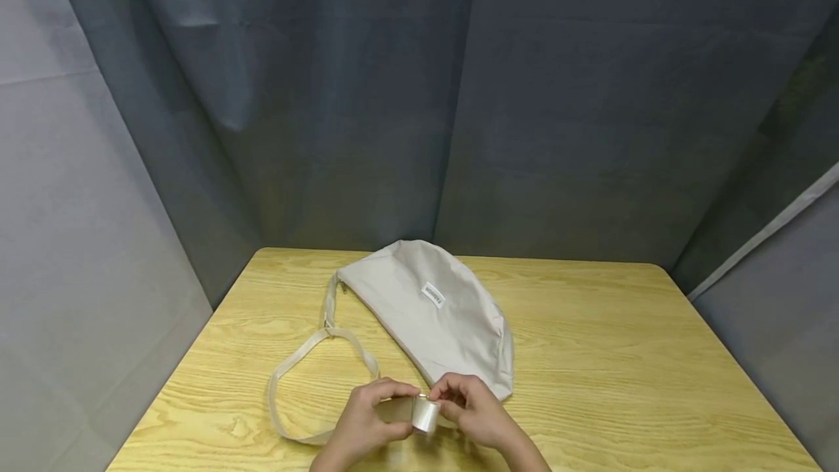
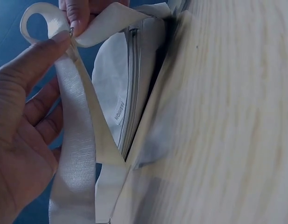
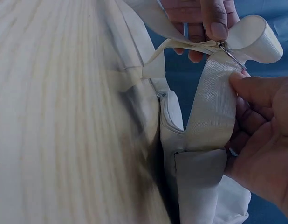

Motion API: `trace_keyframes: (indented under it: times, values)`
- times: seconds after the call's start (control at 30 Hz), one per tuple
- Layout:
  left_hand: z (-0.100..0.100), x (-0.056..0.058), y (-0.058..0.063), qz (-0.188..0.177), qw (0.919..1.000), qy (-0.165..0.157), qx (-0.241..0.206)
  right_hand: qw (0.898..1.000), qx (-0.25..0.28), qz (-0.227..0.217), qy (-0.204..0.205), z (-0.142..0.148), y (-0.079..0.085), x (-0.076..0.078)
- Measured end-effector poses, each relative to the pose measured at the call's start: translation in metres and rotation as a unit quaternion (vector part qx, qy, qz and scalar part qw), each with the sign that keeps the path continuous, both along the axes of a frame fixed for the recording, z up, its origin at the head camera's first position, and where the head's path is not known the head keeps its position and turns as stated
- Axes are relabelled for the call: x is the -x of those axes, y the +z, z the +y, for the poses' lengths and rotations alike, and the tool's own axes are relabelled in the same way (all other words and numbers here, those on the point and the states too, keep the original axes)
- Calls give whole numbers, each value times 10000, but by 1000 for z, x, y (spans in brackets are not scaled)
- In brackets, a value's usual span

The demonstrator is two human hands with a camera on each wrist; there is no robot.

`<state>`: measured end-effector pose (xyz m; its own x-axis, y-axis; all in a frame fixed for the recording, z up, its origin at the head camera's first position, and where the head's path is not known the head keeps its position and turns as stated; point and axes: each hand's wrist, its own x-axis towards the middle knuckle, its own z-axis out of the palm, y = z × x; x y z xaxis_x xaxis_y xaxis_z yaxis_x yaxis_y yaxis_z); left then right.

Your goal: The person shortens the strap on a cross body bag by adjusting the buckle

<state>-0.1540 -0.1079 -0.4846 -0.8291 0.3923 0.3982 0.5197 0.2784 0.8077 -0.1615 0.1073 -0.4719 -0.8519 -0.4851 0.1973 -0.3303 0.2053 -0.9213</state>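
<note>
A pale half-moon shoulder bag [image 1: 419, 312] with a small "FASHION" label lies on the table. Its webbing strap [image 2: 76, 140] rises to both hands, above the near side of the bag. There the strap forms a loop [image 3: 270, 44] beside a thin metal slider buckle [image 3: 233, 57]. My left hand [image 1: 367, 417] pinches the strap at the buckle between thumb and fingers. From the other side, my right hand [image 1: 475, 414] pinches the buckle's end, with its thumb on the metal in the right wrist view. The bag's zipper [image 2: 132, 88] runs along its straight edge.
The wooden table [image 1: 623, 355] extends to both sides of the bag. Another stretch of strap curves across the table on the left. Dark grey curtains [image 1: 557, 108] hang behind the table, with lighter cloth panels [image 1: 85, 239] at the sides.
</note>
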Motion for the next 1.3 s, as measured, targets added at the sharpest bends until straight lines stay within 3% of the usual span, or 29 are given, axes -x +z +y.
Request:
trace_keyframes:
  times: [0.17, 0.33, 0.5, 0.63, 0.73, 0.87, 1.17, 1.3]
  values:
    - [-2, 1, -1, -33, 9999, 118, 88, 9997, 215, 119, 21, 2, -14, 2]
    - [-4, 1, 0, -158, 9996, 203, 106, 9996, 178, 207, -30, 2, -15, -2]
    - [-3, 1, 0, -264, 9995, 194, -15, 9952, 345, 919, 11, -2, -16, -5]
    - [-1, -2, 10, -357, 9992, 140, -93, 9902, 459, 1317, -14, -6, -21, -4]
    - [0, -3, 11, -429, 9990, 114, -83, 9897, 409, 1370, -59, -6, -21, -4]
    - [-1, 0, 2, -444, 9989, 106, -111, 9888, 200, 1473, -134, -6, -20, -5]
    - [-1, 0, -2, -411, 9991, 99, -51, 9732, -165, 2260, -391, -7, -19, -7]
    - [-2, 1, -3, -322, 9994, 129, 50, 9693, -223, 2406, -455, -7, -20, -8]
